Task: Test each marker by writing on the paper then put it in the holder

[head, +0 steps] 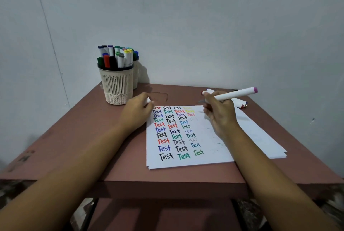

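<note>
Marker (236,94) with pink end pinched pen-fashion in right hand (220,115) over bare far-right patch of paper (208,156), poised for next test word; left hand (136,113) curled round small white piece (149,100), likely its cap, apparently pinning sheet's far-left corner just right of crowded holder (117,85).

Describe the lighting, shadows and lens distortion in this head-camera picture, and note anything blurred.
Head view: soft, even light, no glare on the paper; the holder throws a shadow rightward onto the wall; the wide lens bows the wall seam at left and splays the table edges; the marker tip by the right hand is smeared, and the floor at the bottom corners looks soft.
</note>
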Motion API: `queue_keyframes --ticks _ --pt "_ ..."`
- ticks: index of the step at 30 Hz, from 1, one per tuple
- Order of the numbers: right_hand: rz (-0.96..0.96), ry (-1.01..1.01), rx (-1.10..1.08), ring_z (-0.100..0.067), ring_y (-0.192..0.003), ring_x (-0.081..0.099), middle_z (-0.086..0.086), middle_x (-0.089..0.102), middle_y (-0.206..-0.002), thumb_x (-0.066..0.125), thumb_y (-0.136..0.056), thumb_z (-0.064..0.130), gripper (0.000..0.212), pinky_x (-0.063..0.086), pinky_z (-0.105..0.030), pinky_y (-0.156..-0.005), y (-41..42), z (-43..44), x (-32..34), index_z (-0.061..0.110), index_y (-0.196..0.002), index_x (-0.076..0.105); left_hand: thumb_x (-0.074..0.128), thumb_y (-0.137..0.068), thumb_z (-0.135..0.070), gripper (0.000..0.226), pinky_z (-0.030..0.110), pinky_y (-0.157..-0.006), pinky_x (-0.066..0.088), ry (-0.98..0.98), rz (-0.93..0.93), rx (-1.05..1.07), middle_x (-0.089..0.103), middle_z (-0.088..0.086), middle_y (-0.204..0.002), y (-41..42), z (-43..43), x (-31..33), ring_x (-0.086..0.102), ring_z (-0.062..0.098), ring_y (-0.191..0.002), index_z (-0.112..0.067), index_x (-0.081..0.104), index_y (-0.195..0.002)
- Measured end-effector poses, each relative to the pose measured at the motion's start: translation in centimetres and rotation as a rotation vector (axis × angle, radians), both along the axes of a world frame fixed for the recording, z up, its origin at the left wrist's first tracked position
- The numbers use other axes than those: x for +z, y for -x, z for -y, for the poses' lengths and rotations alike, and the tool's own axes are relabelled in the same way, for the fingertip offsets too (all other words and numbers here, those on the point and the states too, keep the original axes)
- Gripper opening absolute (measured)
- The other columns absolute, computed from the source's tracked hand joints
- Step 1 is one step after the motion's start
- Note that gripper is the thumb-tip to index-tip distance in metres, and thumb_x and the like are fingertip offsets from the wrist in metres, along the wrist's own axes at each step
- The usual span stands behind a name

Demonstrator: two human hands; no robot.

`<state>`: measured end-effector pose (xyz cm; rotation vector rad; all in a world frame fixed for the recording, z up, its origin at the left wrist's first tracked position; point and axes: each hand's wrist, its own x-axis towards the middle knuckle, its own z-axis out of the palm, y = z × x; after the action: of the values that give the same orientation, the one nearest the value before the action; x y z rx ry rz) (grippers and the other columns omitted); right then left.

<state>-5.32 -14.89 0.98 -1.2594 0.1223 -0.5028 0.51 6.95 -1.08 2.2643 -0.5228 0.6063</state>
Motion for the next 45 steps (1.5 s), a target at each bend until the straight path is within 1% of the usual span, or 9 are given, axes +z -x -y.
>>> queue_keyframes --ticks 2,5,8,18,24,31,38,42,45 --pt "-0.032 0.176 -0.077 -0.009 -0.048 0.044 -0.005 0.053 -0.061 0.064 -0.088 0.008 0.007 0.037 -0.022 -0.047 -0.5 0.0 -0.7 0.005 -0.090 0.058 0.052 -0.094 -0.019 0.019 0.026 -0.067 0.028 -0.026 -0.030 0.032 0.065 0.012 -0.106 -0.1 -0.2 -0.1 0.056 0.026 -0.095 -0.005 0.061 -0.103" --pt "-0.085 0.313 -0.099 -0.011 -0.044 0.045 0.006 0.052 -0.045 0.067 -0.087 0.013 0.013 0.035 -0.024 -0.045 -0.8 -0.2 -1.3 0.008 -0.079 0.058 0.051 -0.094 -0.021 0.020 0.027 -0.068 0.029 -0.100 -0.084 0.032 0.063 0.012 -0.107 -0.3 -0.3 -0.2 0.055 0.026 -0.097 -0.005 0.060 -0.104" --pt "-0.093 0.395 -0.100 -0.019 -0.046 0.047 0.000 0.057 -0.052 0.070 -0.084 0.013 0.022 0.038 -0.026 -0.046 -0.8 -0.3 -1.7 0.011 -0.069 0.054 0.050 -0.093 -0.021 0.021 0.029 -0.069 0.032 -0.150 -0.123 0.007 0.063 0.013 -0.105 -0.2 -0.4 -0.2 0.055 0.026 -0.094 -0.004 0.060 -0.102" --pt "-0.099 0.396 -0.059 -0.021 -0.051 0.053 -0.008 0.056 -0.060 0.072 -0.081 0.005 0.023 0.049 -0.028 -0.054 -0.9 -0.4 -1.9 0.010 -0.068 0.054 0.051 -0.094 -0.020 0.019 0.026 -0.070 0.031 -0.214 -0.146 -0.019 0.062 0.011 -0.110 0.5 -0.2 0.3 0.053 0.025 -0.100 -0.010 0.061 -0.105" --pt "-0.111 0.421 -0.145 -0.014 -0.042 0.049 -0.005 0.053 -0.057 0.068 -0.083 0.003 0.023 0.046 -0.027 -0.052 -0.8 -0.6 -1.8 0.011 -0.067 0.054 0.051 -0.094 -0.021 0.018 0.027 -0.070 0.032 -0.217 -0.160 -0.020 0.062 0.010 -0.110 0.6 -0.3 0.4 0.053 0.024 -0.098 -0.011 0.061 -0.105" --pt "-0.108 0.386 -0.093 -0.019 -0.048 0.050 -0.005 0.054 -0.057 0.069 -0.083 0.003 0.025 0.048 -0.027 -0.052 -0.8 -0.5 -1.8 0.011 -0.064 0.053 0.051 -0.093 -0.021 0.018 0.027 -0.070 0.033 -0.221 -0.167 -0.016 0.063 0.010 -0.109 0.4 -0.4 0.3 0.054 0.023 -0.096 -0.012 0.061 -0.104" --pt "-0.166 0.429 -0.091 -0.019 -0.046 0.048 -0.008 0.054 -0.059 0.063 -0.075 -0.002 0.018 0.040 -0.028 -0.049 -0.9 -0.4 -1.8 0.009 -0.065 0.053 0.051 -0.093 -0.021 0.019 0.027 -0.071 0.033 -0.229 -0.167 -0.014 0.062 0.011 -0.111 0.5 -0.3 0.4 0.054 0.025 -0.100 -0.011 0.062 -0.106" --pt "-0.171 0.357 -0.119 -0.018 -0.046 0.049 -0.012 0.057 -0.061 0.060 -0.077 -0.003 0.019 0.043 -0.025 -0.047 -0.7 -0.4 -1.5 0.009 -0.065 0.052 0.051 -0.093 -0.021 0.019 0.027 -0.072 0.035 -0.231 -0.169 -0.019 0.063 0.011 -0.111 0.5 -0.3 0.4 0.054 0.025 -0.099 -0.011 0.061 -0.106" --pt "-0.164 0.401 -0.121 -0.015 -0.045 0.049 -0.006 0.056 -0.058 0.062 -0.077 -0.002 0.020 0.044 -0.028 -0.050 -0.7 -0.5 -1.6 0.011 -0.065 0.052 0.051 -0.093 -0.021 0.019 0.029 -0.073 0.036 -0.231 -0.167 -0.017 0.063 0.010 -0.111 0.5 -0.4 0.4 0.054 0.025 -0.099 -0.011 0.061 -0.106"
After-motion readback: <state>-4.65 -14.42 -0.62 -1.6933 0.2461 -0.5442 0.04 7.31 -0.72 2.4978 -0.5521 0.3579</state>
